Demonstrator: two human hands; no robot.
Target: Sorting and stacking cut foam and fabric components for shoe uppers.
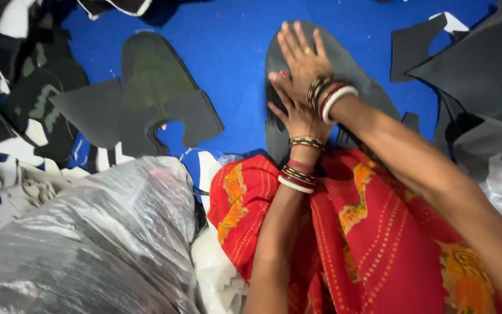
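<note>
Hands first: our right hand (301,55) lies flat, fingers together and stretched out, palm down on the dark grey sole-shaped foam cutout (350,70) that rests on the blue floor mat (228,40) just beyond our lap. Our left hand (295,110) lies under the right wrist, fingers spread open and pressed on the same cutout, gripping nothing. Both wrists carry bangles in red, white and mixed colours. Our red and orange patterned cloth (367,232) covers the near edge of the cutout. To the left on the mat lies a second dark foam sheet with a sole shape cut from it (146,99). Near left, a crinkled clear plastic bag (88,244) bulges. Grey foam offcuts (472,70) pile at the far right.
</note>
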